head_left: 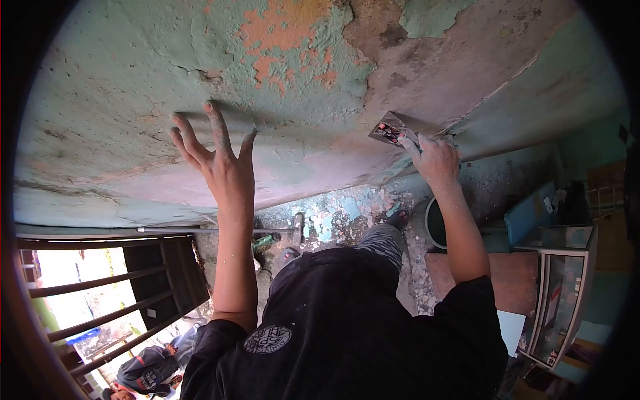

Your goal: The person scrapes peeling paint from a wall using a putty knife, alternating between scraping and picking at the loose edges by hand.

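My left hand (225, 160) rests with its fingers spread against the wall (153, 80), and nothing is in it. Dust coats its fingertips. In my right hand (437, 160) is a scraper (393, 129) with a wide flat blade, which lies against the wall to the right. My fingers wrap round its handle, so most of the handle is hidden. Green paint on the wall is peeling, with orange patches (283, 27) and a bare greyish area (447, 57) showing. A long crack runs near the scraper.
Paint flakes (333, 210) litter the floor by my feet. A hammer (298, 229) lies at the wall's foot. A bucket (437, 223) stands below my right arm, and a glass-fronted cabinet (560, 300) to the right. Beyond the barred window (100, 293) is another person (150, 370).
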A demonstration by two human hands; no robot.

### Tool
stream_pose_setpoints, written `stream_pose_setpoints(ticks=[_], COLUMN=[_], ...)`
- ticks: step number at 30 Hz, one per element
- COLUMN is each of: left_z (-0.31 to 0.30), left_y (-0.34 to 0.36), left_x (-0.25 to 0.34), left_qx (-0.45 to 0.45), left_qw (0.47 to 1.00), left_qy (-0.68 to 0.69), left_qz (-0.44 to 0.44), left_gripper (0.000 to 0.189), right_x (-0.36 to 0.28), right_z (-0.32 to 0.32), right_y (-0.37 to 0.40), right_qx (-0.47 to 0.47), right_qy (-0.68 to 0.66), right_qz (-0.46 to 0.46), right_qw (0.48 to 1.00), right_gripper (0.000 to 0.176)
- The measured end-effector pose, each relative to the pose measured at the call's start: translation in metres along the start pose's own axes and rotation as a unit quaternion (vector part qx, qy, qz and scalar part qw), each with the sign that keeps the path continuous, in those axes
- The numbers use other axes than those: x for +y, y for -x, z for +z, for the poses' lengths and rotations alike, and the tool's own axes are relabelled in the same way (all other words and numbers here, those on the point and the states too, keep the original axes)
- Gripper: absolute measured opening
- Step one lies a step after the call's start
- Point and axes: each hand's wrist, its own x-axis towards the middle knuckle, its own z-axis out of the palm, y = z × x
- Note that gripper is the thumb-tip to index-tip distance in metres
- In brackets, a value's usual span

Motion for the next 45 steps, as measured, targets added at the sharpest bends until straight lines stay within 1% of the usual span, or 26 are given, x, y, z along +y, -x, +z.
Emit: stream_pose_setpoints(ticks=[7, 10, 12, 13, 15, 17, 19, 20, 22, 23, 25, 29, 31, 32, 34, 37, 41, 44, 45], left_z=[-0.001, -0.001, -0.001, -0.001, 0.0, -0.001, -0.002, -0.003, -0.002, -0.001, -0.001, 0.0, -0.001, -0.001, -0.001, -0.003, -0.002, -0.001, 0.0], left_y=[-0.001, -0.001, -0.001, -0.001, -0.002, -0.001, -0.001, -0.002, -0.002, -0.002, -0.002, -0.001, -0.001, -0.002, -0.001, -0.002, -0.002, -0.002, -0.003], left_x=[0.002, 0.001, 0.003, 0.004, 0.004, 0.004, 0.003, 0.003, 0.003, 0.003, 0.002, 0.001, 0.0, 0.0, 0.001, 0.004, 0.004, 0.003, 0.002], left_qx=[-0.002, 0.0, -0.001, -0.002, -0.002, -0.001, -0.002, 0.001, 0.011, 0.012, 0.011, 0.013, 0.01, 0.016, 0.003, -0.002, -0.001, -0.002, -0.001], left_qw=[1.0, 1.0, 1.0, 1.0, 1.0, 1.0, 1.0, 1.0, 1.0, 1.0, 1.0, 1.0, 1.0, 1.0, 1.0, 1.0, 1.0, 1.0, 1.0], left_qy=[-0.009, -0.005, -0.008, -0.011, -0.014, -0.022, -0.01, -0.014, 0.024, 0.022, 0.028, 0.021, 0.014, 0.015, 0.013, 0.013, 0.001, -0.003, -0.003], left_qz=[0.0, 0.002, -0.002, -0.005, 0.0, 0.001, 0.0, -0.004, -0.004, -0.006, -0.003, -0.004, 0.004, 0.002, -0.008, -0.014, -0.011, -0.009, -0.005], left_gripper=[0.095, 0.096, 0.096, 0.096, 0.096, 0.096, 0.095, 0.095, 0.092, 0.092, 0.092, 0.092, 0.095, 0.095, 0.095, 0.095, 0.095, 0.095, 0.095], right_x=[0.0, 0.0, -0.006, -0.008, -0.014, -0.019, -0.018, -0.019, -0.017, -0.014, -0.008, -0.008, -0.006, -0.006, -0.004, -0.003, -0.005, -0.005, -0.005], right_z=[0.003, -0.002, -0.012, -0.008, 0.006, 0.005, 0.01, 0.008, 0.001, 0.003, 0.01, 0.015, 0.019, 0.02, 0.021, 0.021, 0.017, 0.014, 0.014], right_y=[-0.003, -0.006, -0.01, -0.01, -0.011, -0.009, -0.008, -0.004, 0.003, 0.002, 0.002, 0.004, 0.007, 0.006, 0.005, 0.003, 0.002, -0.001, -0.001], right_qx=[0.032, 0.003, -0.048, -0.049, 0.02, 0.016, -0.011, -0.01, 0.032, 0.031, 0.013, 0.027, 0.029, 0.034, 0.008, 0.0, -0.009, -0.006, -0.019], right_qy=[0.013, 0.023, 0.033, 0.034, -0.009, -0.03, -0.012, -0.012, -0.048, -0.048, -0.001, -0.023, -0.016, -0.014, -0.02, -0.02, -0.014, -0.019, -0.033], right_qz=[-0.01, -0.003, 0.0, 0.004, -0.047, -0.063, -0.062, -0.069, -0.032, -0.035, -0.011, -0.014, 0.01, 0.007, 0.027, 0.012, 0.021, 0.011, 0.011], right_qw=[0.999, 1.0, 0.998, 0.998, 0.999, 0.997, 0.998, 0.997, 0.998, 0.998, 1.0, 0.999, 0.999, 0.999, 0.999, 1.0, 1.0, 1.0, 0.999], right_gripper=[0.052, 0.053, 0.053, 0.053, 0.051, 0.05, 0.049, 0.049, 0.049, 0.049, 0.049, 0.049, 0.049, 0.049, 0.05, 0.05, 0.051, 0.052, 0.053])
